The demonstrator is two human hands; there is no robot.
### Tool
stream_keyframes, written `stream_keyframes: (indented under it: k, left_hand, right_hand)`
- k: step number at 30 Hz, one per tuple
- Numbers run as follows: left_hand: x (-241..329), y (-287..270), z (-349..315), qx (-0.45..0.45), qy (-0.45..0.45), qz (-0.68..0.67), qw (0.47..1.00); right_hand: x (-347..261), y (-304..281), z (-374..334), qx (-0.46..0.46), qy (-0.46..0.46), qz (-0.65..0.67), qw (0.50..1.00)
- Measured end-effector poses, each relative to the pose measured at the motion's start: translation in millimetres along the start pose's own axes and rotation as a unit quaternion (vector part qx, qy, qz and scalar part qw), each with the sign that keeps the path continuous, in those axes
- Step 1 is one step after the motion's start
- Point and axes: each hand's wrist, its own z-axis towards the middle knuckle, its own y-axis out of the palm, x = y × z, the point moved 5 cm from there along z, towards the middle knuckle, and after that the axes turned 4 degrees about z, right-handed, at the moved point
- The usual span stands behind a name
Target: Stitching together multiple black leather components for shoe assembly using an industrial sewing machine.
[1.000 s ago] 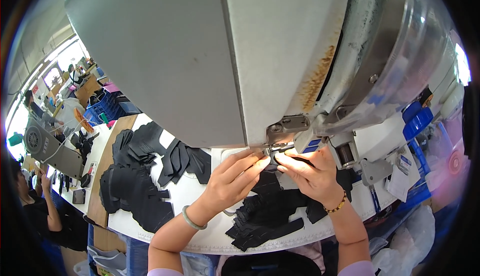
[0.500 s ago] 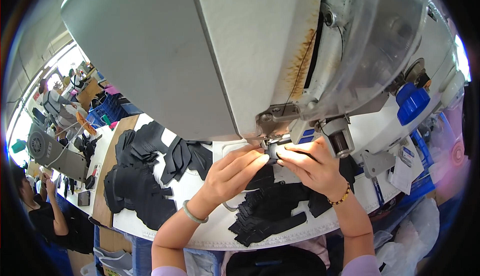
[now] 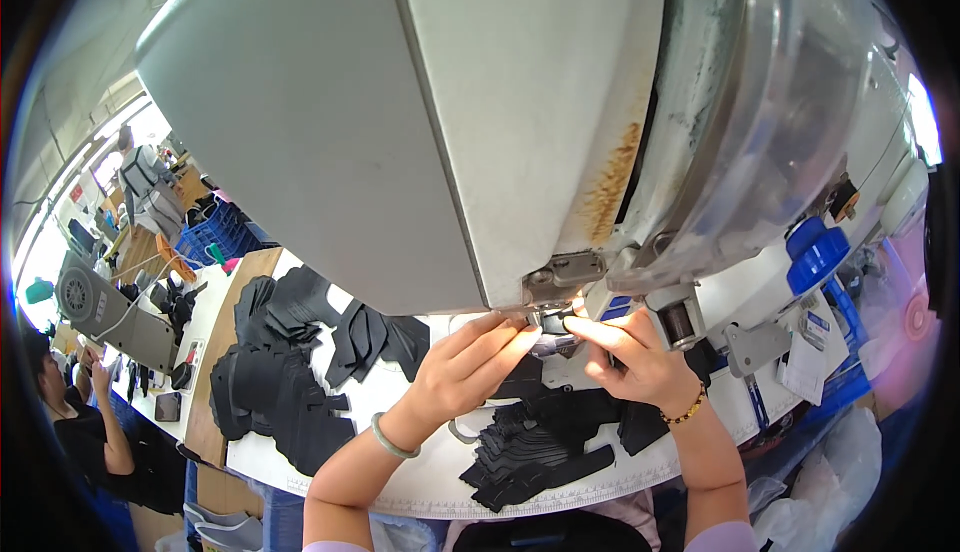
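Observation:
Below the head of a grey-white sewing machine, a small dark piece of material lies at the presser foot. My left hand pinches its left side, fingers close together and pointing at the needle area. At its right edge is my right hand, index finger stretched along to the foot and the other fingers bent under; the fingertips partly hide the piece. Just in front of my hands lies a fanned stack of cut black pieces on the white tabletop.
More black cut pieces are heaped left of my left forearm. A blue knob sits on the machine's right side. Beyond it are a paper slip and a blue-handled tool. Another person sits at far left, near a grey motor unit.
The view has shifted slightly, so the machine head appears lower. My right fingers have drawn back and bent, leaving the index finger extended at the foot. My left hand keeps its pinch.

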Motion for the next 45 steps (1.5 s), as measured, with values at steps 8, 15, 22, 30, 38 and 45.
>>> stream_keyframes:
  k: [8, 15, 22, 30, 38, 45]
  left_hand:
    - [-18.9, 13.3, -15.7, 0.076, -0.131, -0.054, 0.987]
    - [-40.3, 28.3, -22.7, 0.022, -0.339, -0.271, 0.901]
    - [-37.8, 26.2, -17.3, -0.012, -0.341, -0.272, 0.900]
    - [-40.4, 26.3, -15.8, -0.048, -0.367, -0.293, 0.882]
    - [-14.0, 20.6, -31.3, 0.038, -0.536, -0.456, 0.709]
    - [-1.5, 18.0, -10.7, -0.127, -0.567, -0.495, 0.645]
  right_hand:
    - [34.4, 9.4, -23.5, -0.052, 0.061, 0.050, 0.995]
    - [24.5, 3.3, -15.1, -0.011, 0.026, 0.018, 0.999]
    - [29.8, 4.1, -18.4, -0.003, 0.071, 0.057, 0.996]
    - [35.0, 5.3, -21.4, 0.019, 0.039, 0.065, 0.997]
    - [10.0, -12.8, -0.2, 0.074, 0.078, 0.126, 0.986]
    - [21.2, -13.0, 1.5, 0.099, 0.119, 0.010, 0.988]
